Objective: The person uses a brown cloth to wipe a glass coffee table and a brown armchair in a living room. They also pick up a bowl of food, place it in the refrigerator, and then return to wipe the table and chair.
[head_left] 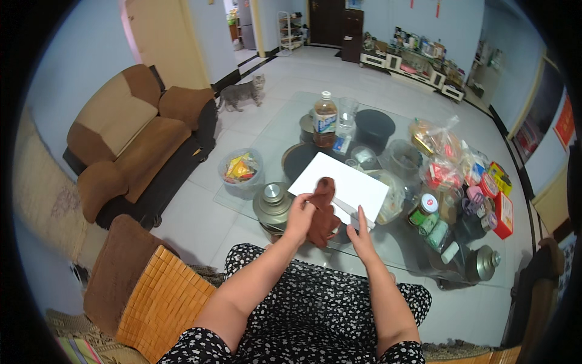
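Note:
My left hand [300, 215] is closed on a reddish-brown cloth [322, 223], which hangs crumpled over the near edge of a flat white rectangular board [354, 182]. The board lies tilted on the glass table. At its near right corner my right hand [362, 238] has its fingers stretched out and apart, with nothing seen in them. Whether those fingertips touch the board, I cannot tell. A bottle of brown drink [325, 121] with a white cap stands beyond the board.
On the glass table [276, 209] stand a clear pitcher [347, 114], a black pot [374, 128], a lidded jar [424, 209] and bagged snacks [442, 173]. A wastebasket [240, 168] is left of the table. A grey cat [242, 94] stands near the brown sofa [136, 142].

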`<action>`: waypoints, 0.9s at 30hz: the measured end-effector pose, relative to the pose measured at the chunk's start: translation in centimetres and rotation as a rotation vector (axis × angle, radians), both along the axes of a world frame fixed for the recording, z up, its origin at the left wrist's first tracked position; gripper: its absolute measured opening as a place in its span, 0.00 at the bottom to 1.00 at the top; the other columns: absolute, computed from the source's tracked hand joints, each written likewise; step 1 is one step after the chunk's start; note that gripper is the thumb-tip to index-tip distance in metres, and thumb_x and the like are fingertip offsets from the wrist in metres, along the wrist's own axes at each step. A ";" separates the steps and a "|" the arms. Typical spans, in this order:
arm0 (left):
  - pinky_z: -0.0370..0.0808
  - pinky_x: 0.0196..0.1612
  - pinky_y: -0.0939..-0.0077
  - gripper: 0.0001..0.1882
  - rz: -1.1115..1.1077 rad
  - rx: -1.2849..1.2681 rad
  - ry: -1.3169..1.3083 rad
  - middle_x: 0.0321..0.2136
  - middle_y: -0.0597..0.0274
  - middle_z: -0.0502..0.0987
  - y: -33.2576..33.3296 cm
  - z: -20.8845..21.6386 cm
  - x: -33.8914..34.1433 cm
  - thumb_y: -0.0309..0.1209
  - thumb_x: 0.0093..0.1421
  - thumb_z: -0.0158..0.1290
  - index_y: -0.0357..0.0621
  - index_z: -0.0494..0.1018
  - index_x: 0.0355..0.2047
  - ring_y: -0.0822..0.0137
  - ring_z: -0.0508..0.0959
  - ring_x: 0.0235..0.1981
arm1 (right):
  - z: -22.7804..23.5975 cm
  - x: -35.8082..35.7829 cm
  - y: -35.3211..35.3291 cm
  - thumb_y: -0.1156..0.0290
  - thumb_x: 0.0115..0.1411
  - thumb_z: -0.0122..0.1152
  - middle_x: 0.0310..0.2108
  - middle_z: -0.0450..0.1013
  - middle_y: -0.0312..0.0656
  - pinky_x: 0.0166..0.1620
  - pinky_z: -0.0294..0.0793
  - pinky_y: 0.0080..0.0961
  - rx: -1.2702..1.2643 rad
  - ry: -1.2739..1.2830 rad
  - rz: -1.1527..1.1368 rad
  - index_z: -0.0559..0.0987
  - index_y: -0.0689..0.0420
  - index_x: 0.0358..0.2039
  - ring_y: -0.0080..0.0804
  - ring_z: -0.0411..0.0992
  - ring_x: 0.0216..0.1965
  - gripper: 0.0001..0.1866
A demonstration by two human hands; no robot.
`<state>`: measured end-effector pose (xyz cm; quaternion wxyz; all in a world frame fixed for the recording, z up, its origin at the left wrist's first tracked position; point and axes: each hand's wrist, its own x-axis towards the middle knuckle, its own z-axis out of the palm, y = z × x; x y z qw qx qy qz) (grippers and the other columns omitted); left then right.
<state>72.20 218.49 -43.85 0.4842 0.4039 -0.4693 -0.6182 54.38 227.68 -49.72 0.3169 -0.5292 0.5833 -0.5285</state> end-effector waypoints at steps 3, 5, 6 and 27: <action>0.68 0.51 0.72 0.16 -0.360 -0.323 -0.277 0.42 0.57 0.71 2.6 1.3 -2.4 0.32 0.64 0.45 0.39 0.68 0.49 0.64 0.71 0.47 | 5.9 3.1 1.1 0.66 0.59 0.60 0.61 0.59 0.48 0.60 0.59 0.30 0.056 -0.682 -0.066 0.59 0.59 0.62 0.38 0.59 0.61 0.33; 0.63 0.57 0.66 0.18 -0.371 -0.654 -0.434 0.47 0.51 0.69 2.8 0.9 -4.2 0.36 0.65 0.45 0.40 0.68 0.51 0.56 0.67 0.53 | 6.1 1.4 2.0 0.72 0.56 0.62 0.48 0.70 0.40 0.50 0.70 0.28 0.102 -0.882 -0.170 0.67 0.58 0.55 0.31 0.70 0.47 0.26; 0.63 0.58 0.65 0.18 -0.305 -0.722 -0.544 0.48 0.51 0.68 2.6 0.8 -5.0 0.36 0.65 0.45 0.40 0.68 0.51 0.54 0.66 0.54 | 6.1 0.1 3.0 0.74 0.54 0.61 0.48 0.70 0.40 0.51 0.69 0.27 0.106 -0.885 -0.196 0.68 0.59 0.54 0.31 0.70 0.47 0.26; 0.36 0.66 0.40 0.38 -0.397 -0.554 -1.583 0.69 0.66 0.43 -4.8 -4.6 7.7 0.58 0.63 0.37 0.53 0.46 0.68 0.61 0.41 0.70 | 1.9 0.1 2.7 0.53 0.52 0.61 0.62 0.59 0.42 0.62 0.51 0.54 0.088 1.079 -0.174 0.70 0.44 0.57 0.42 0.53 0.64 0.31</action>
